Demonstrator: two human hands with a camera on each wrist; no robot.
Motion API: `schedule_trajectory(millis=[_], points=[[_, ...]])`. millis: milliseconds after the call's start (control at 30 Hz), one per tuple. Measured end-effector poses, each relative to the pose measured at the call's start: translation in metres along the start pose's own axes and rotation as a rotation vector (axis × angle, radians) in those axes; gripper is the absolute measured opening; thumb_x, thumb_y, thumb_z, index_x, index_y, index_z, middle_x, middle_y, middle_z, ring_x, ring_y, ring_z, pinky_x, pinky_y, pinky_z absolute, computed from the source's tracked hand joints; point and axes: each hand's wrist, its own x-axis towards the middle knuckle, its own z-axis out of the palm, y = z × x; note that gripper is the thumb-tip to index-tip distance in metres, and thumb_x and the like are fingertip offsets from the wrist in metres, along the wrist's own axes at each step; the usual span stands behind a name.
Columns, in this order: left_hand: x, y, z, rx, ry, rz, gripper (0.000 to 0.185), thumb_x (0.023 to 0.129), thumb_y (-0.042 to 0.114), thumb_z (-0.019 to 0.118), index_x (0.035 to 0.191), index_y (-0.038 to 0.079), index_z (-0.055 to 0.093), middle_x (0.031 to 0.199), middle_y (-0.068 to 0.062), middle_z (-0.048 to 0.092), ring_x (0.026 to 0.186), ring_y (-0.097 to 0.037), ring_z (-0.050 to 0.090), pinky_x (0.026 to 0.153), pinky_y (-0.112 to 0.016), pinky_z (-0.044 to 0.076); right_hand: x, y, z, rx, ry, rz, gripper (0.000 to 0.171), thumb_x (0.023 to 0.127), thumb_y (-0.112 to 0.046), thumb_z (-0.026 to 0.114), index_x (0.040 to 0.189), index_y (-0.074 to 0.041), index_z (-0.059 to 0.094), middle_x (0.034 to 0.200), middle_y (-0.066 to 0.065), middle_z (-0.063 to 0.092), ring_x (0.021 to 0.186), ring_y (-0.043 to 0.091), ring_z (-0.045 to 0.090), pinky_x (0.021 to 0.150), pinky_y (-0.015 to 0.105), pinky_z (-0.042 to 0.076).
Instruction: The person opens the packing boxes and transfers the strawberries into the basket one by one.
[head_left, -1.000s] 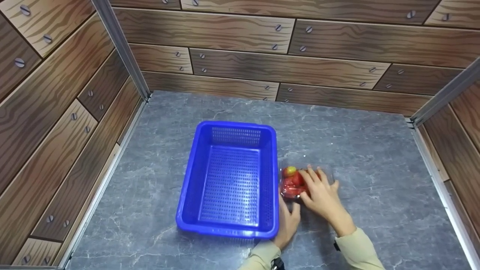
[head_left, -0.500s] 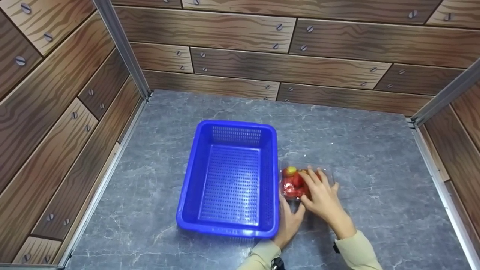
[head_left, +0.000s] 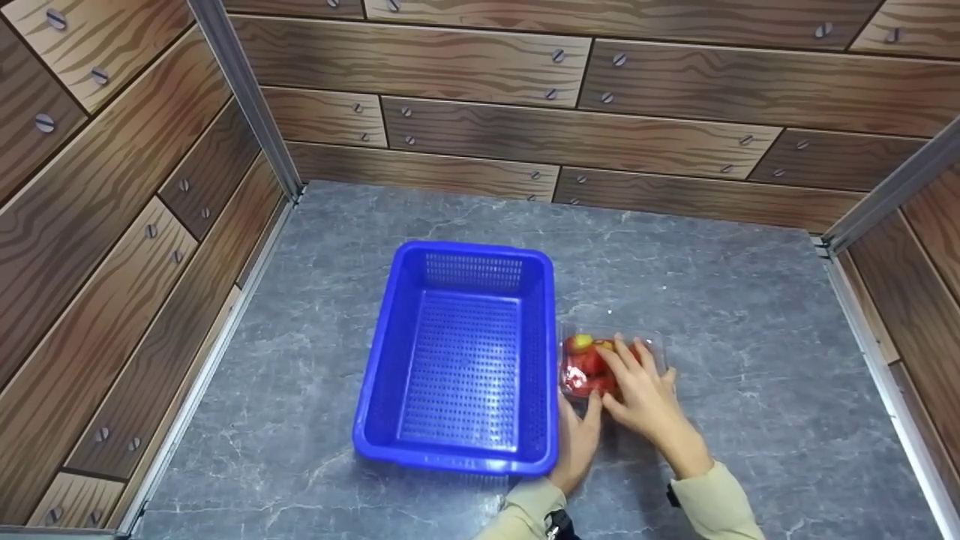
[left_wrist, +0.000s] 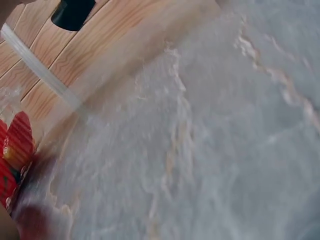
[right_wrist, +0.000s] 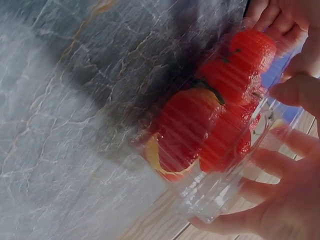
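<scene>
A clear plastic box of red fruit [head_left: 583,361] lies on the grey marbled surface, right beside a blue perforated basket [head_left: 459,247] that holds nothing. My right hand [head_left: 628,369] lies over the top of the box. In the right wrist view the right hand [right_wrist: 282,200] has its fingers curled round the far edge of the box [right_wrist: 210,120]. My left hand [head_left: 582,417] grips the near left corner of the box, between box and basket; its fingers [right_wrist: 272,15] show at the box's end. The left wrist view is blurred, with red fruit [left_wrist: 17,145] at its left edge.
Wood-patterned walls [head_left: 570,135] with screw heads close in the surface at the back and on both sides. Metal posts [head_left: 247,105] stand in the corners. Bare grey surface [head_left: 757,315] lies to the right of the box and behind the basket.
My left hand has slid a little forward against the near corner of the box. The right hand and the box have barely shifted; the basket has not moved.
</scene>
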Motion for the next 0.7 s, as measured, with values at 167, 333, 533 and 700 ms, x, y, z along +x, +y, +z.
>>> schedule_trajectory(millis=[167, 333, 533, 700], points=[[-0.004, -0.006, 0.007, 0.068, 0.109, 0.154, 0.079, 0.083, 0.019, 0.074, 0.147, -0.004, 0.033, 0.148, -0.021, 0.040, 0.139, -0.034, 0.037, 0.119, -0.029, 0.014, 0.002, 0.000, 0.001, 0.005, 0.009, 0.017, 0.065, 0.072, -0.015, 0.077, 0.134, -0.011, 0.059, 0.142, 0.024, 0.050, 0.131, 0.052, 0.040, 0.081, 0.087, 0.028], [-0.005, -0.009, 0.006, 0.116, 0.134, 0.193, 0.080, 0.082, 0.018, 0.075, 0.146, -0.005, 0.034, 0.146, -0.023, 0.042, 0.137, -0.035, 0.040, 0.118, -0.025, 0.012, 0.006, 0.000, -0.005, 0.058, -0.037, 0.050, 0.061, 0.074, -0.016, 0.073, 0.134, -0.013, 0.061, 0.142, 0.023, 0.051, 0.131, 0.051, 0.041, 0.081, 0.086, 0.029], [-0.005, -0.007, -0.001, 0.201, 0.085, 0.129, 0.083, 0.087, 0.037, 0.072, 0.150, 0.001, 0.032, 0.152, -0.015, 0.039, 0.142, -0.028, 0.035, 0.117, -0.039, 0.022, 0.015, 0.005, -0.022, 0.114, -0.133, 0.055, 0.062, 0.076, -0.019, 0.071, 0.137, -0.014, 0.059, 0.145, 0.023, 0.048, 0.132, 0.053, 0.039, 0.084, 0.086, 0.028], [-0.004, -0.008, -0.003, 0.245, 0.084, 0.158, 0.087, 0.087, 0.045, 0.070, 0.154, 0.007, 0.029, 0.155, -0.013, 0.035, 0.142, -0.027, 0.035, 0.114, -0.045, 0.028, 0.018, 0.009, -0.027, 0.134, -0.179, 0.040, 0.067, 0.075, -0.021, 0.074, 0.139, -0.014, 0.057, 0.147, 0.022, 0.045, 0.134, 0.052, 0.037, 0.088, 0.086, 0.024]])
